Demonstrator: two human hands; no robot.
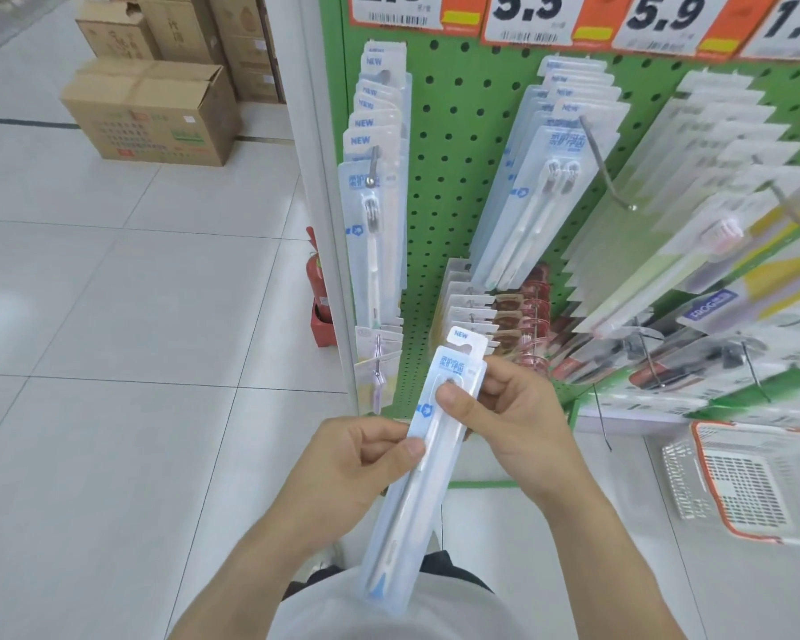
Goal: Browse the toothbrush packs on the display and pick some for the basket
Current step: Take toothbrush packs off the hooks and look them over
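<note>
A toothbrush pack is held up in front of the green display. It is pinched by the left hand at its side and by the right hand near its top. The basket is seen on the floor to the right.

"NEW" on held toothbrush pack

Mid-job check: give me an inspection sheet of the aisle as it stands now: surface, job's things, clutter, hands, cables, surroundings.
Surface: green pegboard display with packs on hooks; pale tiled floor.
Job's things: one toothbrush pack held in front of the display; hanging toothbrush packs on the hooks; white basket with orange rim on the floor, nothing seen inside.
Clutter: cardboard boxes stacked on the floor.
Hands: left hand pinches the pack's left edge; right hand grips its top.
Cables: nothing seen.
Surroundings: price tags above; red fire extinguisher beside the display.
</note>
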